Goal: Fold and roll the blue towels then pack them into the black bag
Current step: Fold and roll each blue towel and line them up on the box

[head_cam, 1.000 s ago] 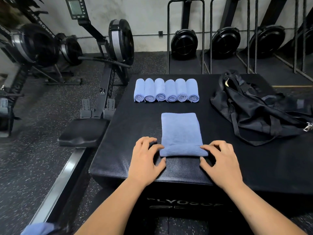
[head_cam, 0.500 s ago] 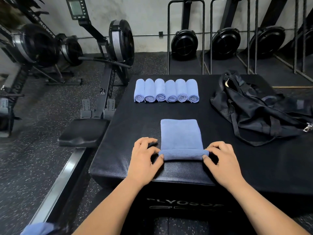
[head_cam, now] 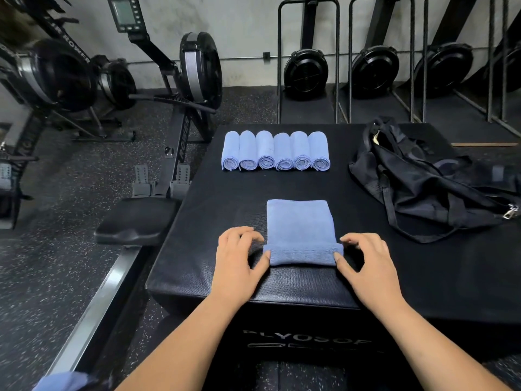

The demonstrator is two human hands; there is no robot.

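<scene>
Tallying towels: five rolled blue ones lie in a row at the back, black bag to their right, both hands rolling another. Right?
Not five: the head view shows six rolled towels in the row. The black bag lies to their right; left hand and right hand are rolling another folded towel.

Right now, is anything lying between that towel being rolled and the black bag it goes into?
Nothing visible. Only bare box top separates the half-rolled towel from the black bag to its right; the six rolled towels sit farther back, off that path.
</scene>
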